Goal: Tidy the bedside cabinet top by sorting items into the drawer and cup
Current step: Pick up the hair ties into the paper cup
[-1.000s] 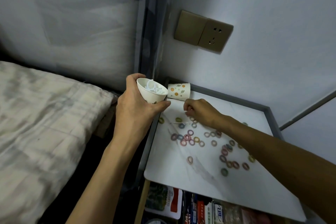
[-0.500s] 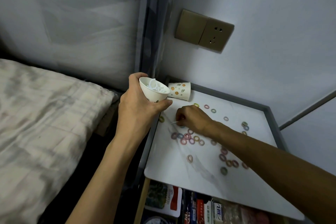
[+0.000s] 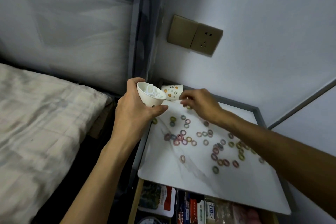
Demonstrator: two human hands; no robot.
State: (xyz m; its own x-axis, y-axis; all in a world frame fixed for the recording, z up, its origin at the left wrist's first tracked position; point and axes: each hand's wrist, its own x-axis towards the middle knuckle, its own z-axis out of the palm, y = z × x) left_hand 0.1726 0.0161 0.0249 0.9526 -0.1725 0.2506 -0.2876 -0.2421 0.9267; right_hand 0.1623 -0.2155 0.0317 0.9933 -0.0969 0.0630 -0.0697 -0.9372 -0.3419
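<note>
1. The cup (image 3: 151,97) is held just left of the frame's centre, off the left edge of the counter (image 3: 163,168), and is tilted with its mouth toward the right. It is gripped by the left hand (image 3: 138,114), whose fingers and thumb are curled round its wall.
2. White looped pieces (image 3: 152,91) are seen inside the cup, so some sorting into it is judged to be done.
3. The right hand (image 3: 198,103) is reached to the upper left of the counter, just right of the cup. Its fingers are bent and drawn toward the thumb. Whether anything is pinched between them cannot be told.
4. A second cup (image 3: 173,91), printed with dots, is laid on its side at the counter's upper left corner and is partly hidden behind the held cup.
5. Many small coloured rings (image 3: 182,158) are scattered across the counter, so the greater part of the tidying is judged to be left.
6. The drawer (image 3: 136,202) is seen open at the lower edge of the frame, with packets (image 3: 164,200) in it. It is cut off by the frame and partly covered by the counter, so its depth and full contents cannot be judged.
7. Some rings at the right are hidden under the right forearm, and no count is possible.
</note>
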